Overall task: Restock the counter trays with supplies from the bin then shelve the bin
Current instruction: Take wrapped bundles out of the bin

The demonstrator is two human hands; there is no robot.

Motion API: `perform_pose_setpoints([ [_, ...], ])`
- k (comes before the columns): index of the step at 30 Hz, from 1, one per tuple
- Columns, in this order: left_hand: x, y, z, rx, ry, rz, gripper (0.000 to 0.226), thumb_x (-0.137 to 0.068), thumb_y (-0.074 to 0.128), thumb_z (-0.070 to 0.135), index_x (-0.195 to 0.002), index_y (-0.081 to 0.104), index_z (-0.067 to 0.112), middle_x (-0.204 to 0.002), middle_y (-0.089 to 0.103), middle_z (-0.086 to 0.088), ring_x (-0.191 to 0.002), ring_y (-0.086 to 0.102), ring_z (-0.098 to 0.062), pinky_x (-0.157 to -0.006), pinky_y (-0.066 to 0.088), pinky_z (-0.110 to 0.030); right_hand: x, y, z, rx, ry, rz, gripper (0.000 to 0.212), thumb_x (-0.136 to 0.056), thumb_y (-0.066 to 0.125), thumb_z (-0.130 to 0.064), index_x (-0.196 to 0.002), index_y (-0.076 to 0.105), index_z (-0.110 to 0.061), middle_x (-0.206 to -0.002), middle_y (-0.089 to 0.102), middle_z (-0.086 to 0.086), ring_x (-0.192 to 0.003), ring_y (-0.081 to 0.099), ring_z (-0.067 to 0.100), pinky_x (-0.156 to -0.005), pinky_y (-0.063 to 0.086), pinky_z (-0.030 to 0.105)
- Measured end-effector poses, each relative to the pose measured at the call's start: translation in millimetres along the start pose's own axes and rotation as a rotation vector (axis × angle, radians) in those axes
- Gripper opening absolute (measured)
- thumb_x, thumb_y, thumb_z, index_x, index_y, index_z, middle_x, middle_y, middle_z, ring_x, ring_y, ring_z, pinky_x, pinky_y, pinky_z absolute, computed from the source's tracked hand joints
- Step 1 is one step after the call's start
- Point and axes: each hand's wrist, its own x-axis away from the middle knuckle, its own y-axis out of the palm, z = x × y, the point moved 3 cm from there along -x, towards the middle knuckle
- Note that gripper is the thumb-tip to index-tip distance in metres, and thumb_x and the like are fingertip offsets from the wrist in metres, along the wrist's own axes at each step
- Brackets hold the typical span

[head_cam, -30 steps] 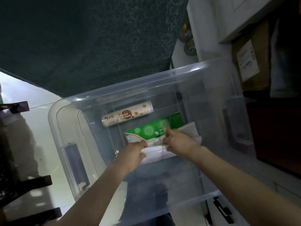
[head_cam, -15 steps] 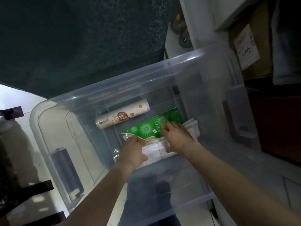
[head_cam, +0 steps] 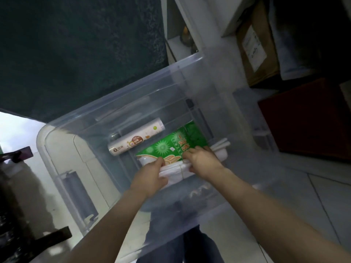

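- Lying at the far left of the clear bin's (head_cam: pixel 121 103) floor: a white roll (head_cam: pixel 135 139).
- Gripping the white bundle (head_cam: pixel 175 170) inside the bin: left hand (head_cam: pixel 152 177), fingers curled over its edge.
- Resting just behind the bundle: a green packet (head_cam: pixel 171 147).
- Clutching bundle and packet edge: right hand (head_cam: pixel 202 161), fingers clenched on both.

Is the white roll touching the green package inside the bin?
Apart. The head view shows a strip of bare bin floor between the white roll and the green package.
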Motion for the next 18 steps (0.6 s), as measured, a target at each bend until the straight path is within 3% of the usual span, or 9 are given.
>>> perform_pose_setpoints([
  [4, 22, -37, 24, -0.127, 0.096, 0.118, 0.034, -0.073, 0.064, 0.033, -0.105, 0.057, 0.025, -0.104, 0.066, -0.003, -0.097, 0.062, -0.028, -0.073, 0.051, -0.035, 32, -30, -6, -0.049, 0.016, 0.111, 0.043, -0.084, 0.063, -0.024, -0.124, 0.05, -0.023, -0.126, 0.055, 0.002, -0.121, 0.046, 0.024, -0.101, 0.032, 0.039],
  [11, 107, -124, 95, -0.285, 0.332, 0.34, 0.036, -0.075, 0.067, 0.034, -0.108, 0.063, 0.019, -0.106, 0.068, -0.007, -0.099, 0.063, -0.029, -0.078, 0.05, -0.039, 132, -105, -29, 0.062, -0.013, 0.486, 0.041, -0.082, 0.062, -0.032, -0.119, 0.051, -0.022, -0.118, 0.057, 0.004, -0.115, 0.048, 0.026, -0.087, 0.034, 0.04],
  [15, 182, -171, 148, -0.399, 0.468, 0.502, 0.045, -0.075, 0.055, 0.043, -0.107, 0.064, 0.013, -0.102, 0.068, -0.008, -0.096, 0.064, -0.029, -0.08, 0.05, -0.04, 213, -152, -53, 0.128, -0.038, 0.715, 0.038, -0.083, 0.059, -0.03, -0.119, 0.051, -0.019, -0.113, 0.056, 0.008, -0.108, 0.052, 0.032, -0.087, 0.036, 0.043],
  [18, 233, -197, 190, -0.48, 0.568, 0.632, 0.049, -0.077, 0.047, 0.047, -0.109, 0.064, 0.014, -0.1, 0.068, -0.005, -0.093, 0.063, -0.028, -0.08, 0.048, -0.04, 276, -187, -62, 0.186, -0.009, 0.855, 0.036, -0.085, 0.056, -0.027, -0.119, 0.047, -0.02, -0.111, 0.054, 0.007, -0.104, 0.055, 0.032, -0.078, 0.038, 0.042],
])
